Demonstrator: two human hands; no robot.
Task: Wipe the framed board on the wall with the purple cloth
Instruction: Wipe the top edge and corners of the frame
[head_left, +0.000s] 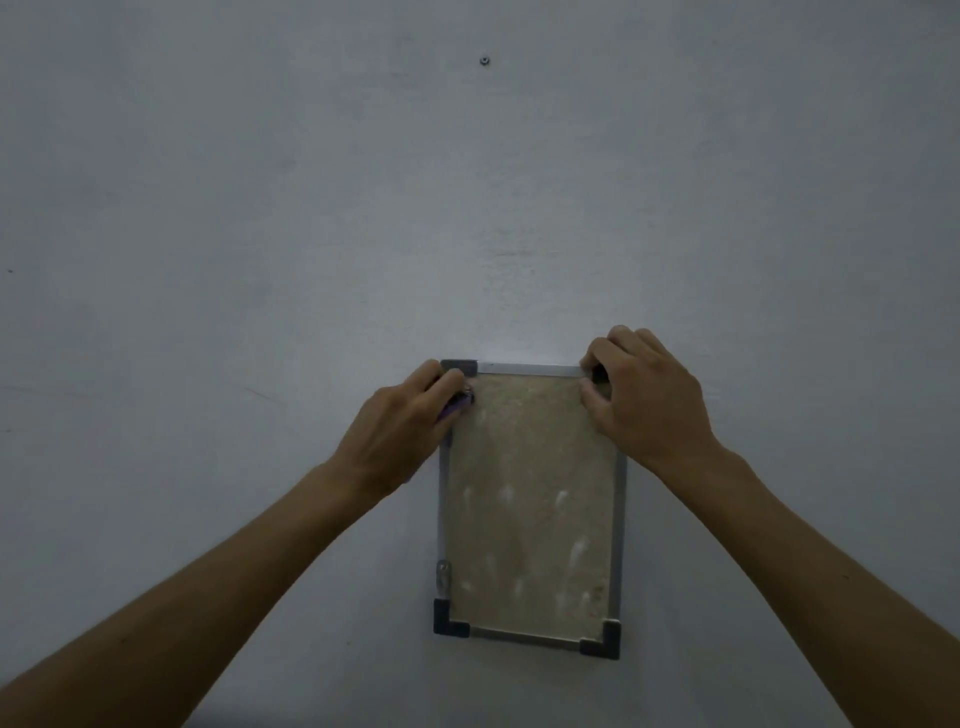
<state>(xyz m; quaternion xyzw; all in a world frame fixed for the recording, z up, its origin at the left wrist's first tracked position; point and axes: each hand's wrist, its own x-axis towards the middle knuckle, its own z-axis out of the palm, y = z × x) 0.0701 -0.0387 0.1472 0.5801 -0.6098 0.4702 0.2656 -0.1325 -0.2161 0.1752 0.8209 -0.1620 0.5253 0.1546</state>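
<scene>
A small framed board (530, 514) with a tan, smudged surface, a silver frame and dark corner caps sits against the pale wall. My left hand (405, 421) grips the board's upper left edge, and a bit of purple cloth (457, 408) shows under its fingers. My right hand (644, 395) has its fingers curled round the upper right corner of the frame. Most of the cloth is hidden inside my left hand.
The grey-white wall (260, 208) fills the view. A small screw or nail (484, 61) sticks out of it high above the board. A small metal clip (442, 571) sits on the frame's lower left side.
</scene>
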